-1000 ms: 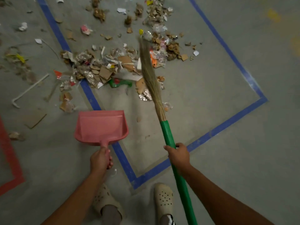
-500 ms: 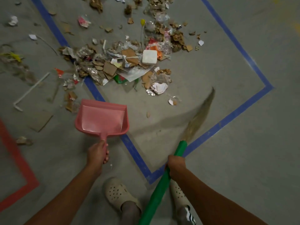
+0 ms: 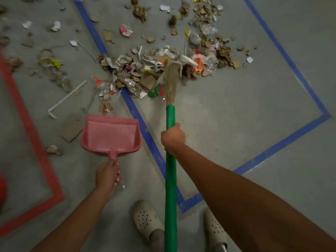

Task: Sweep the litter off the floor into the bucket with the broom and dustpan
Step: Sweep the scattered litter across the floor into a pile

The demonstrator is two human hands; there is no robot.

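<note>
My left hand (image 3: 108, 174) grips the handle of a pink dustpan (image 3: 111, 135), held empty just short of the litter. My right hand (image 3: 172, 138) is closed around the green handle of the broom (image 3: 170, 179). Its straw bristles (image 3: 171, 82) reach into the near edge of the litter pile (image 3: 145, 73), a heap of cardboard scraps, foil, plastic and paper lying across the blue tape line. More litter (image 3: 209, 39) is scattered farther back and to the left. A red curved edge at the far left (image 3: 2, 188) could be the bucket; I cannot tell.
Blue tape (image 3: 145, 131) marks a square on the grey floor and red tape (image 3: 36, 142) marks another on the left. A white bent strip (image 3: 67, 98) and a flat cardboard piece (image 3: 71, 130) lie left of the dustpan. My two beige clogs (image 3: 145, 220) stand at the bottom.
The broom swung from the pile out to the right, then back to the middle with its bristles in the pile's near edge. The loose pieces in front of the pile are gone from there.
</note>
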